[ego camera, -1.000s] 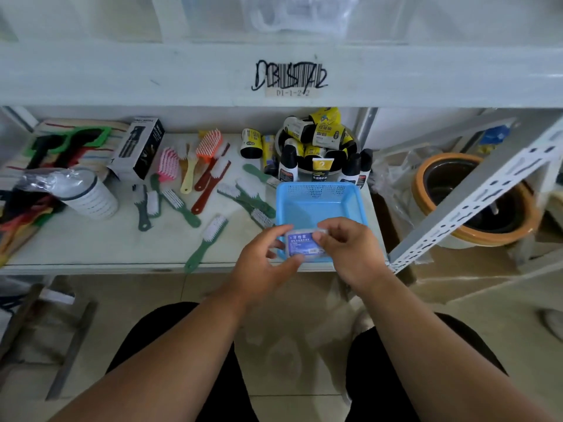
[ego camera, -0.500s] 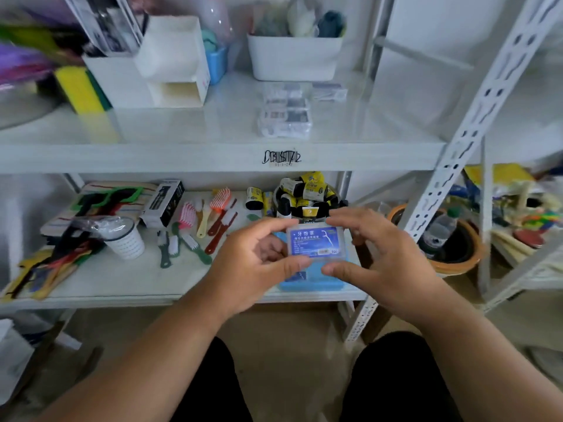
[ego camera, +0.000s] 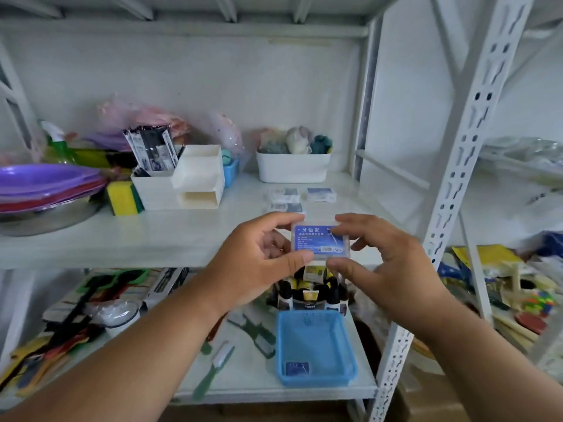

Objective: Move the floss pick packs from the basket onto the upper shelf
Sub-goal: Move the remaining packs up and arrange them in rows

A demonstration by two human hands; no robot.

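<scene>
Both hands hold one clear plastic floss pick pack with a blue printed label (ego camera: 320, 241) at the near edge of the white upper shelf (ego camera: 170, 233). The left hand (ego camera: 259, 266) pinches the pack's left side, thumb below and fingers (ego camera: 281, 219) curled over the top; the right hand (ego camera: 384, 269) pinches its right side the same way, thumb under the near corner and fingers arched over the far one.

Three more clear floss pick packs (ego camera: 288, 194) lie flat on the upper shelf just beyond the held one — two on the left, one behind the other, and a third to the right, near a white rectangular plastic bin (ego camera: 292, 170) of pale sponges.

On the lower shelf (ego camera: 249, 382) sits a blue perforated plastic basket (ego camera: 315, 348), and one last blue-labelled pack (ego camera: 297, 368) lies in its near left corner. Left of the basket lie two green-handled brushes (ego camera: 213, 373), and just behind it stands a cluster of small black bottles (ego camera: 310, 292) — too crowded to count.
</scene>
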